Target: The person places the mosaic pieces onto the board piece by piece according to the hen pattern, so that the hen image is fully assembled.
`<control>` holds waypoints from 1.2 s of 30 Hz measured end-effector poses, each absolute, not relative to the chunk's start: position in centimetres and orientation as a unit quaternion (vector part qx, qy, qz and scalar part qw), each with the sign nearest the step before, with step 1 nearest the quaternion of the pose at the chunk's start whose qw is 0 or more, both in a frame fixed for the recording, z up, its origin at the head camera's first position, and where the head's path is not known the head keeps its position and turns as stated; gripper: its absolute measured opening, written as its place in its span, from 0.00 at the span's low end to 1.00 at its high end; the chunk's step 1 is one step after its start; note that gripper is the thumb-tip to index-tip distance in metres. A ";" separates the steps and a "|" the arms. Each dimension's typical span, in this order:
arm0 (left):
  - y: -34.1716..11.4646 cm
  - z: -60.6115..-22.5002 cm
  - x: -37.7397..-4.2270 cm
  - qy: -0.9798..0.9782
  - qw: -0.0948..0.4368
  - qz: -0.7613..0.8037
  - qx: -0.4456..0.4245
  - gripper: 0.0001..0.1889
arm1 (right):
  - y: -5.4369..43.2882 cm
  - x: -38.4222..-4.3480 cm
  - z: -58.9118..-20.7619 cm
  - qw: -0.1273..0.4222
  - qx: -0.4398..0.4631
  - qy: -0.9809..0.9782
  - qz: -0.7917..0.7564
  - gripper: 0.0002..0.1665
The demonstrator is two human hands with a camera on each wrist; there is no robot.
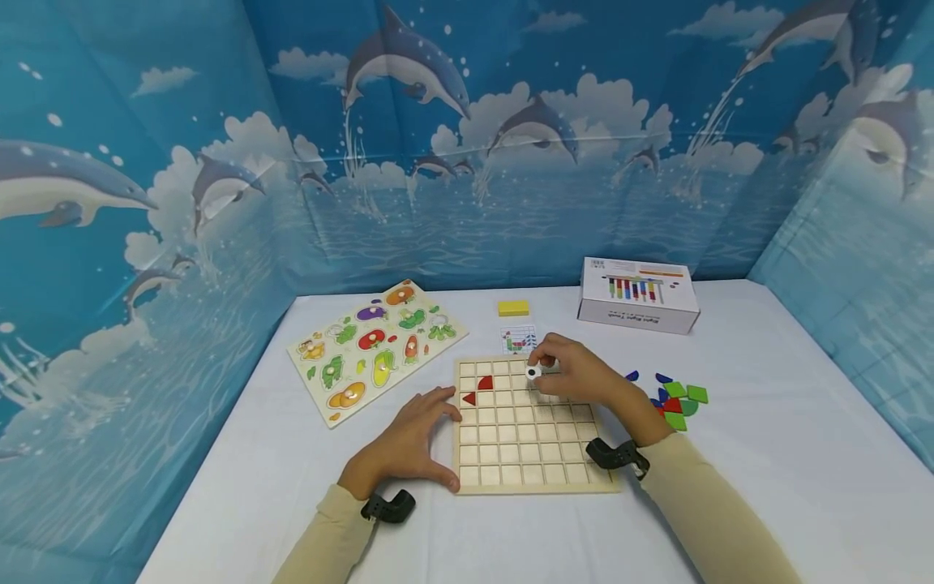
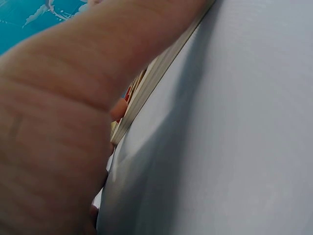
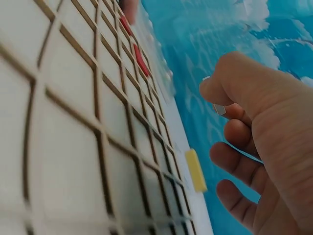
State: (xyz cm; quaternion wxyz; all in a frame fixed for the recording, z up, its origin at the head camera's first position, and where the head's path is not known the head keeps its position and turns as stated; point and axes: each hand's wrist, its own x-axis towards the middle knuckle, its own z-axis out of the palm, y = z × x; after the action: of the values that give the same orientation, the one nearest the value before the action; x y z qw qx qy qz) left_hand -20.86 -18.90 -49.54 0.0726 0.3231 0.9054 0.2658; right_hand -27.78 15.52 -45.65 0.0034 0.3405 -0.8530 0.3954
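A square wooden grid board [image 1: 536, 490] lies on the table. In its upper left cells are a red quarter-round piece [image 1: 486, 383] and a red triangle piece [image 1: 470, 398]. My right hand [image 1: 580, 373] pinches a white tile with a black dot [image 1: 533, 372] between thumb and fingertips, above the board's top rows. The right wrist view shows only slivers of that tile [image 3: 220, 109] between the fingers. My left hand [image 1: 412, 438] rests at the board's left edge, thumb by the lower corner and fingers spread along the upper part. Its fingertips are mostly hidden in the left wrist view.
Behind the board lie a printed pattern card [image 1: 519, 340] and a yellow block [image 1: 514, 308]. A vegetable puzzle board [image 1: 350, 341] is at the left, a white box [image 1: 638, 308] at the back right. Several loose coloured pieces [image 1: 674, 422] lie right of the board.
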 end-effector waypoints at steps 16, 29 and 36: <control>-19.0 -49.9 -21.1 0.906 0.069 0.262 0.324 0.48 | 9.4 -28.1 -47.6 -0.020 0.361 -0.862 0.356 0.13; -19.0 -49.7 -21.3 0.907 0.065 0.257 0.328 0.48 | 9.0 -27.6 -48.4 -0.042 0.361 -0.858 0.363 0.12; -19.0 -49.8 -21.2 0.906 0.068 0.256 0.329 0.48 | 9.0 -27.5 -48.4 -0.046 0.355 -0.862 0.358 0.13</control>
State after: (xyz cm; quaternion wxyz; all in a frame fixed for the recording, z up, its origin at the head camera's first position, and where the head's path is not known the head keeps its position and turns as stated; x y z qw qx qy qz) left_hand -21.21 -18.99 -49.79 0.0678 0.3292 0.9063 0.2563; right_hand -27.53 9.02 -48.41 -0.0462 0.3552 -0.8624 0.3578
